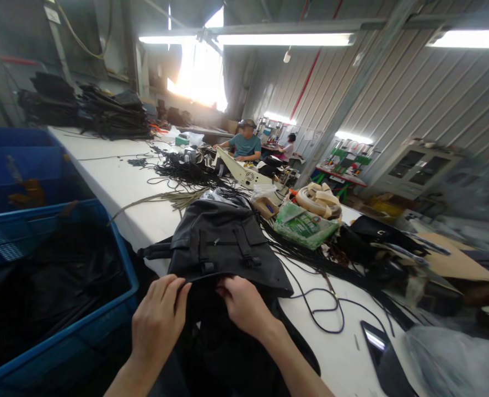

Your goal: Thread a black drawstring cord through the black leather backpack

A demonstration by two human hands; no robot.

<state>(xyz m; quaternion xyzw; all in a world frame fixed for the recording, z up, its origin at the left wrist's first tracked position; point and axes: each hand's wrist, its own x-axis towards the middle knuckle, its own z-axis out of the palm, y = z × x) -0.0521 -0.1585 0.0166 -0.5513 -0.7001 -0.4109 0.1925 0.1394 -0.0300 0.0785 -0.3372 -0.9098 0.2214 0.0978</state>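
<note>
A black backpack (227, 237) with straps and buckles lies on the near end of the white table, its near edge toward me. My left hand (159, 314) is closed on that edge, thumb and fingers pinching the fabric. A little to the right, my right hand (244, 306) also grips the edge, its fingertips partly hidden by the fabric. Between the hands the edge bows slightly upward. Dark material hangs below them, too dark to make out in detail.
A blue plastic crate (130, 264) holding black material stands on the left. Black cords (186, 168), a green plastic packet (306, 223), a roll of beige webbing (318, 198) and a phone (382, 353) lie on the white table (124, 187). A person (248, 144) sits farther back.
</note>
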